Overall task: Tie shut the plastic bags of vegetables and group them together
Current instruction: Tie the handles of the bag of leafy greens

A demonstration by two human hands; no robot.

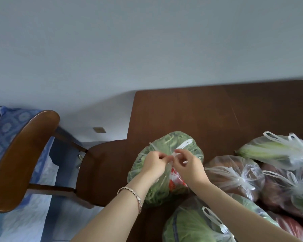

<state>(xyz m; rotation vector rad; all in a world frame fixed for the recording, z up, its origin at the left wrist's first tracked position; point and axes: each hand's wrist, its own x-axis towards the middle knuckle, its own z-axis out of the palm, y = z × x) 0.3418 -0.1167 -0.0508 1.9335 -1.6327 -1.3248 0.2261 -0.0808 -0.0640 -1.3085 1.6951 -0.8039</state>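
Observation:
A clear plastic bag of green beans (166, 147) with red print sits at the left edge of the brown table (208, 110). My left hand (153, 165) and my right hand (186, 165) meet over its top, each pinching one of the bag's white handles, with a handle loop showing just above my right fingers. To the right lie tied bags: one of brown-red vegetables (234, 175), one of pale green leafy stalks (273, 151), and another dark red one (287, 193). A bag of green vegetables (191, 226) lies in front, under my right forearm.
A wooden chair (42, 159) stands left of the table, its seat tucked against the table's edge. Behind it lies blue patterned bedding (10, 123). The far half of the table is bare wood, and a pale wall rises beyond.

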